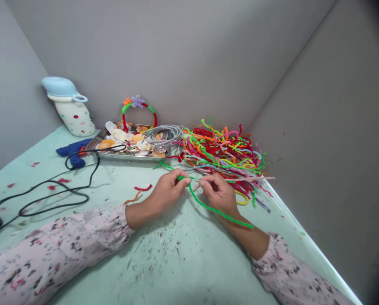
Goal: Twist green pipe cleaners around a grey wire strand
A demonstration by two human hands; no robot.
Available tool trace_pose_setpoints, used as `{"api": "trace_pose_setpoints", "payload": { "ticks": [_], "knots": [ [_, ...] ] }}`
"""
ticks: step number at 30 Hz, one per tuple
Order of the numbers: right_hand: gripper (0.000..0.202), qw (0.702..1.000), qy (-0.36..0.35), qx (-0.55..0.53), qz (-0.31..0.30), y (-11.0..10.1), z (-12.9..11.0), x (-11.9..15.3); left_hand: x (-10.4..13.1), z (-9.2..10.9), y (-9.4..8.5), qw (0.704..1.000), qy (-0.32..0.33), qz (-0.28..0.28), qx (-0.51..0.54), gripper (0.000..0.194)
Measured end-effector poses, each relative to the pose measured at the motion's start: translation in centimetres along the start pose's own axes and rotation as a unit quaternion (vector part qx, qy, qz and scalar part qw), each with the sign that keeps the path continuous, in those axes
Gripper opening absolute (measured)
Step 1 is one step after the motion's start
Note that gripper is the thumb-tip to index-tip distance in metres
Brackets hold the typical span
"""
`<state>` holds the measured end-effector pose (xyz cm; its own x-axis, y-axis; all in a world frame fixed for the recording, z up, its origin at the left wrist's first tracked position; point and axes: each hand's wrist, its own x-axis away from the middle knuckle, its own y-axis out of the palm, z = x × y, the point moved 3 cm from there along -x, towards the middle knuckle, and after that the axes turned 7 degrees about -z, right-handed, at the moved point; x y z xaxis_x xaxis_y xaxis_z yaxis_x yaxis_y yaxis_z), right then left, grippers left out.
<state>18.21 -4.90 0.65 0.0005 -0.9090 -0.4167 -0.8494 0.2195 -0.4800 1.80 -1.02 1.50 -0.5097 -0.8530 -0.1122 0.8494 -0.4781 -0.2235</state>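
Observation:
A bright green pipe cleaner runs from the fingertips of my left hand, which is closed in a pinch on it. Its long free end slants down to the right, across my right wrist. My right hand pinches what looks like a thin grey wire close to the left fingertips. The two hands are a small gap apart, over the table. Just behind them lie a loose green pipe cleaner piece and a large pile of coloured pipe cleaners.
A metal tray of seashells stands behind, with a coil of grey wire and a pipe-cleaner headband. To the left are a blue glue gun, its black cord and a white bottle. Grey walls enclose the table.

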Motion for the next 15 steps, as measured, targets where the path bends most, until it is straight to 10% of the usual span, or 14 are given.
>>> {"api": "trace_pose_setpoints", "payload": {
  "ticks": [15],
  "knots": [
    [0.015, 1.000, 0.014, -0.005, -0.006, 0.03, 0.29, 0.09, 0.33, 0.64, -0.22, 0.992, 0.067, 0.023, -0.107, 0.012]
  ]
}}
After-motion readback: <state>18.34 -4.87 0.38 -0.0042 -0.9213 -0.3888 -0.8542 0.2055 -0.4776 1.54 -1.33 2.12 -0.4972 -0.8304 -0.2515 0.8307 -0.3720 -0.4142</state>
